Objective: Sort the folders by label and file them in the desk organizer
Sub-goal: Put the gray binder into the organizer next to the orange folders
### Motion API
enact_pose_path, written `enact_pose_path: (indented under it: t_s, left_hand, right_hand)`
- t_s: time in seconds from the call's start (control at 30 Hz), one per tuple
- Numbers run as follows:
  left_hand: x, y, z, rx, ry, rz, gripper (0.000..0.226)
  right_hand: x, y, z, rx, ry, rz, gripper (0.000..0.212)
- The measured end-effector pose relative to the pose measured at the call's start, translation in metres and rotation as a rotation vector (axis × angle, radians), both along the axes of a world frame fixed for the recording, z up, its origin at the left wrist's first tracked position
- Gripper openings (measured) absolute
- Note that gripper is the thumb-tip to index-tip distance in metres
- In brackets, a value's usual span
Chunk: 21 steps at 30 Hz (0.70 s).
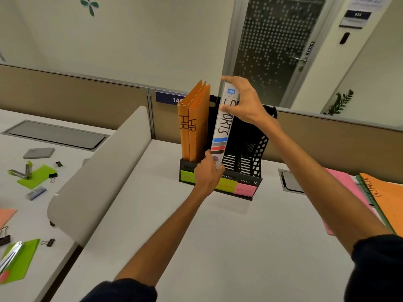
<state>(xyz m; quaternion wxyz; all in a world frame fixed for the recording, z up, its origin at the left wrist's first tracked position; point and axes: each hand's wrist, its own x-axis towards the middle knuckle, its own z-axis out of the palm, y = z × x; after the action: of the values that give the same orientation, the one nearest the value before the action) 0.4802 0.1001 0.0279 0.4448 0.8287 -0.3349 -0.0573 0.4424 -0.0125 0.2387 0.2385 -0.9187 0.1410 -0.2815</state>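
At organizer (pixel 250 179) rim, white folder (pixel 222 127) in left hand (pixel 207 173), right hand (pixel 244 101)

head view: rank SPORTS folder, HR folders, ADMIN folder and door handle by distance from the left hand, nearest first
1. SPORTS folder: gripped by the left hand at its bottom end.
2. HR folders: just left of the hand, in the organizer's leftmost slot.
3. ADMIN folder: flat on the desk, far right.
4. door handle: background, upper right.

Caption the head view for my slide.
Left hand and right hand hold a white SPORTS folder in the organizer beside orange HR folders.
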Motion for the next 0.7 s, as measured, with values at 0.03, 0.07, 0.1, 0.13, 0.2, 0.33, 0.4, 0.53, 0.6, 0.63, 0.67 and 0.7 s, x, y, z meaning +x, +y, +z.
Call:
enact_pose_path:
  t_s: [0.03, 0.07, 0.1, 0.13, 0.2, 0.33, 0.4, 0.53, 0.6, 0.63, 0.67, 0.7]
  left_hand:
    - [0.003, -0.001, -0.001, 0.011, 0.001, -0.015, 0.055]
    - [0.007, -0.001, -0.002, 0.023, 0.005, -0.038, 0.059]
    - [0.011, -0.001, -0.004, 0.033, 0.013, -0.07, 0.062]
    - [0.015, -0.001, -0.006, 0.038, 0.027, -0.109, 0.065]
    - [0.023, 0.0, -0.011, 0.074, 0.055, -0.176, 0.07]
    - [0.042, 0.008, -0.029, 0.246, -0.019, -0.25, 0.073]
    - [0.05, 0.014, -0.035, 0.295, -0.028, -0.299, 0.072]
    - [0.06, 0.011, -0.034, 0.339, -0.073, -0.258, 0.065]
    - [0.06, 0.005, -0.032, 0.365, -0.112, -0.229, 0.065]
    - [0.06, 0.002, -0.033, 0.374, -0.124, -0.214, 0.066]
    - [0.059, -0.001, -0.034, 0.377, -0.124, -0.197, 0.067]
    - [0.057, -0.003, -0.035, 0.377, -0.12, -0.178, 0.068]
  right_hand:
    - [0.003, -0.003, -0.002, -0.003, 0.003, -0.008, 0.072]
    - [0.005, -0.007, -0.003, 0.001, -0.002, -0.012, 0.07]
    - [0.007, -0.01, -0.005, 0.01, -0.013, -0.016, 0.069]
    - [0.009, -0.013, -0.006, 0.019, -0.024, -0.022, 0.068]
    - [0.012, -0.018, -0.007, 0.028, -0.037, -0.03, 0.066]
    - [0.018, -0.021, -0.009, 0.016, -0.044, -0.012, 0.064]
    - [0.021, -0.02, -0.01, 0.016, -0.053, -0.006, 0.064]
    - [0.024, -0.015, -0.013, -0.033, -0.055, -0.002, 0.063]
    - [0.022, -0.013, -0.016, -0.04, -0.058, 0.005, 0.06]
    - [0.02, -0.013, -0.017, -0.035, -0.058, 0.009, 0.059]
    - [0.018, -0.014, -0.017, -0.033, -0.058, 0.01, 0.059]
    - [0.017, -0.015, -0.018, -0.037, -0.056, 0.008, 0.058]
